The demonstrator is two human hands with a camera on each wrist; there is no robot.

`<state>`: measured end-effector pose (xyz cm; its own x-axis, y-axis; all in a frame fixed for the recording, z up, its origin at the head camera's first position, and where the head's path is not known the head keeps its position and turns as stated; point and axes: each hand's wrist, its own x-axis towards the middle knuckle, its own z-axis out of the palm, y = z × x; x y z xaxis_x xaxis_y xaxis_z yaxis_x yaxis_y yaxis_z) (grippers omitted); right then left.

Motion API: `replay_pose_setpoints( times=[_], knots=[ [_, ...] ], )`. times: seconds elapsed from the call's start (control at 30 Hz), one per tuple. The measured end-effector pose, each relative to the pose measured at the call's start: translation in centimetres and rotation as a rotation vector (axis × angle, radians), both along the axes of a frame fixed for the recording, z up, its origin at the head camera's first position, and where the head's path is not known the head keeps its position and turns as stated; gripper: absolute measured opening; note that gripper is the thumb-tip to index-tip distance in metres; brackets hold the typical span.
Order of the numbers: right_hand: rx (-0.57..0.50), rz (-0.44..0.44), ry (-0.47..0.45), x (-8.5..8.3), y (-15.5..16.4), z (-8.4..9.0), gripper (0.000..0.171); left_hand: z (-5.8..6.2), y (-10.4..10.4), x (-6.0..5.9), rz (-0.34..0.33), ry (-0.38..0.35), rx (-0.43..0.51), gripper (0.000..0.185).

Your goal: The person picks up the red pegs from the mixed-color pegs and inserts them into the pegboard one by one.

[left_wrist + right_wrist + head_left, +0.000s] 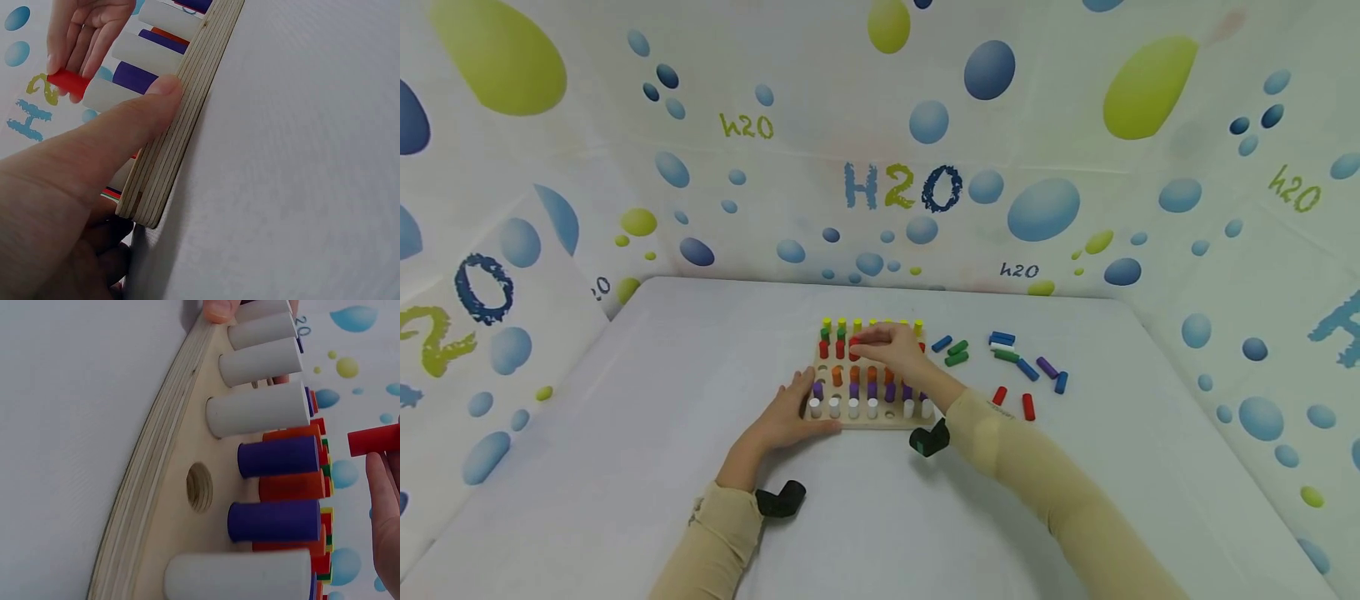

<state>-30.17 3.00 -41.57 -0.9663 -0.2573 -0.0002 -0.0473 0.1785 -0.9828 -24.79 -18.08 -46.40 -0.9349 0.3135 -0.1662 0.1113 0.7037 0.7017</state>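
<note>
We see the right hand (pixel 891 343) pinching a red peg (pixel 854 342) between thumb and fingertips over the far half of the wooden pegboard (pixel 868 421). In the head view the peg's free end points toward 9 o'clock, its long axis lying roughly level and crosswise, though how far it tilts we cannot tell. In the left wrist view the peg (pixel 69 82) juts out past the fingertips (pixel 56 61), which are pressed close together around its far end. The right wrist view shows the same peg (pixel 373 440) above the standing rows, clear of the board.

The right forearm runs in from 5 o'clock, wrist raised above the near rows of white pegs (pixel 853 407) and purple pegs (pixel 872 390).

The left hand (pixel 790 414) rests at the board's 7 o'clock corner. Its thumb (pixel 134 109) lies straight along the plywood edge (pixel 181 119), tip pressed to the top of the rim; the other fingers are extended beside the board, holding nothing.

Loose pegs (pixel 1015 362) lie scattered on the table (pixel 625 400) at 3 o'clock of the board, well apart from both hands.
</note>
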Motion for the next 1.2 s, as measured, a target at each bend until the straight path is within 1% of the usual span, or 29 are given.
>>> replay_pose_setpoints(
  times=[0.27, 0.43, 0.6, 0.8, 0.9, 1.03, 1.2],
  knots=[
    [0.026, 0.005, -0.049, -0.4, -2.0, 0.2, 0.028, 0.2, 0.0, 0.2, -0.006, 0.008, 0.008, 0.109],
    [0.083, -0.019, -0.044, -0.8, -3.0, 0.0, 0.025, 0.2, 0.1, 0.3, -0.014, 0.014, 0.014, 0.108],
    [0.135, -0.024, -0.047, -0.9, -3.8, -0.5, 0.02, 0.2, 0.2, 0.5, -0.029, 0.02, 0.014, 0.108],
    [0.142, -0.032, -0.025, -0.9, -4.4, -0.9, 0.017, 0.3, 0.2, 0.7, -0.032, 0.024, 0.014, 0.109],
    [0.167, -0.035, -0.02, -1.0, -4.7, -1.1, 0.016, 0.2, 0.2, 0.8, -0.031, 0.028, 0.01, 0.108],
    [0.228, -0.033, 0.0, -0.9, -4.8, -1.3, 0.014, 0.2, 0.2, 0.9, -0.037, 0.038, 0.017, 0.108],
    [0.237, -0.012, 0.036, -0.8, -4.8, -1.5, 0.014, 0.2, 0.2, 1.1, -0.044, 0.049, 0.026, 0.108]
  ],
)
